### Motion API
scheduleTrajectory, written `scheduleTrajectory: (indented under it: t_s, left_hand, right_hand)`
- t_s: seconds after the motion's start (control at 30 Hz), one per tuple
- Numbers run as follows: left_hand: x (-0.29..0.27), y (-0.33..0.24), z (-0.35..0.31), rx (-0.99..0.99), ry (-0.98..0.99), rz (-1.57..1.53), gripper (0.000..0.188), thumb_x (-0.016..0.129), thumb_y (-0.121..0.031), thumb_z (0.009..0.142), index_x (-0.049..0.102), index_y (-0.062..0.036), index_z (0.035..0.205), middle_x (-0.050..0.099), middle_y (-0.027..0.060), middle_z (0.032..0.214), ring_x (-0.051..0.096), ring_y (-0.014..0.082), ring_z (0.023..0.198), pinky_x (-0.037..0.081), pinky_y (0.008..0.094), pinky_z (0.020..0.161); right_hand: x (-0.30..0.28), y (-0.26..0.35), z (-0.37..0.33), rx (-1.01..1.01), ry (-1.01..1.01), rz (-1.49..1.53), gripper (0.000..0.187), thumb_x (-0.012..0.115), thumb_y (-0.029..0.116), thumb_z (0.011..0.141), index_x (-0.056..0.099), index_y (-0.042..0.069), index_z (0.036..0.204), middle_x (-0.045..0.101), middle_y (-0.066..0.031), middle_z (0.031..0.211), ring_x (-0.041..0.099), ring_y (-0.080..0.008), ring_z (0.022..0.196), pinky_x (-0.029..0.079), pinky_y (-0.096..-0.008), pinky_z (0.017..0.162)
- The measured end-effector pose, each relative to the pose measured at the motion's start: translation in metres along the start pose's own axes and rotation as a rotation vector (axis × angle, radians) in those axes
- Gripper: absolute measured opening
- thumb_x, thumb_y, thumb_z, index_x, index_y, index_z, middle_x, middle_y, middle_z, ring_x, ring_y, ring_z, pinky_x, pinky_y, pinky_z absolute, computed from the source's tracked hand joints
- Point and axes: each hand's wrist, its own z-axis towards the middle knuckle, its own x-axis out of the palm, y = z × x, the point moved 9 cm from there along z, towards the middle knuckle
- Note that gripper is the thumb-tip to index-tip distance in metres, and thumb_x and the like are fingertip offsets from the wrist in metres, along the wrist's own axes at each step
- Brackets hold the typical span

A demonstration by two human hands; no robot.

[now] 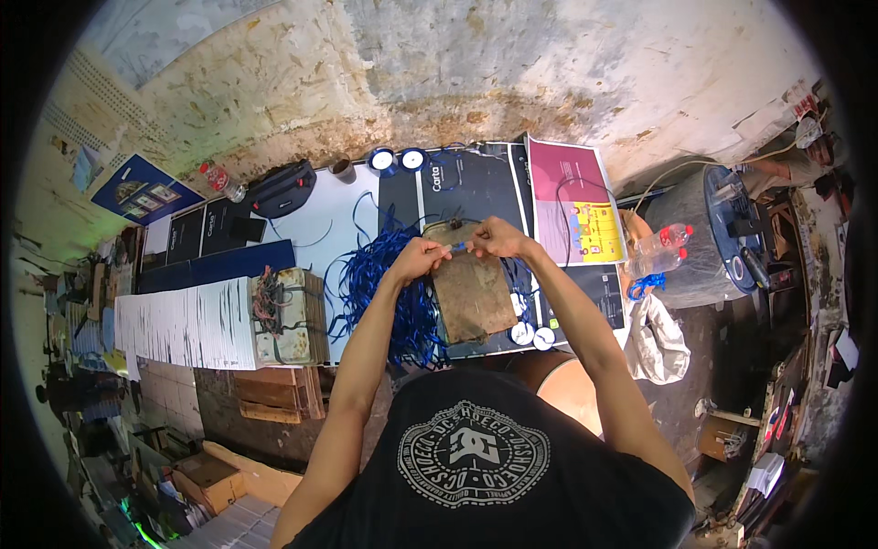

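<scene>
My left hand [420, 260] and my right hand [499, 239] meet over the upper part of a worn brown board [476, 302]. Both have their fingers pinched together, and a short stretch of blue ribbon [459, 247] shows between the fingertips. Just left of the board, a big tangled heap of cut blue ribbons [389, 284] lies on the table and hangs over its near edge. White ribbon spools [522, 333] lie by the board's lower right corner. What sits at the board's far end, dark and small, is too unclear to name.
Long stacks of white paper [187, 325] fill the table's left side. At the back stand a black case [281, 189], a small cup [343, 171] and two ribbon spools [382, 162]. A printed sheet [572, 201] lies right, near plastic bottles [654, 252] and a grey drum [686, 238].
</scene>
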Motion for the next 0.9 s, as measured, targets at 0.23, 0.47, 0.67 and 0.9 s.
scheduleTrajectory:
  t_s: [0.23,0.47,0.67,0.9]
  left_hand:
    - [-0.007,-0.002,0.015,0.010,-0.046,0.025,0.027,0.056,-0.022,0.091,0.070,-0.0014,0.083,0.053,-0.0022,0.056,0.043,0.0068,0.048,0.034,0.0238,0.046]
    - [-0.002,0.006,0.017,-0.022,-0.084,-0.024,0.026,0.057,-0.022,0.092,0.067,-0.0005,0.083,0.048,-0.0038,0.057,0.039,0.0056,0.048,0.030,0.0225,0.045]
    - [-0.011,0.009,0.018,-0.068,-0.154,0.020,0.027,0.059,-0.023,0.089,0.070,-0.0007,0.080,0.054,0.0009,0.057,0.046,0.0091,0.052,0.037,0.0265,0.049]
    - [-0.016,0.008,0.016,-0.090,-0.365,0.315,0.024,0.060,-0.028,0.084,0.073,-0.0089,0.078,0.068,0.0155,0.074,0.065,0.0267,0.067,0.049,0.0354,0.063]
  right_hand:
    - [-0.015,0.000,0.011,0.000,-0.087,-0.123,0.021,0.059,0.020,0.080,0.070,0.003,0.081,0.066,-0.0109,0.066,0.062,-0.0188,0.060,0.048,-0.0322,0.058]
    - [-0.008,-0.010,0.015,-0.027,-0.178,-0.194,0.021,0.058,0.019,0.079,0.071,0.003,0.083,0.067,-0.0186,0.077,0.067,-0.0327,0.076,0.050,-0.0380,0.074]
    - [-0.008,-0.010,0.018,0.012,-0.172,-0.208,0.024,0.060,0.023,0.080,0.071,0.003,0.087,0.068,-0.0183,0.083,0.065,-0.0355,0.083,0.050,-0.0396,0.077]
    - [-0.002,-0.002,0.012,-0.008,-0.297,-0.361,0.023,0.060,0.025,0.080,0.071,0.008,0.090,0.068,-0.0177,0.084,0.064,-0.0365,0.084,0.049,-0.0430,0.081]
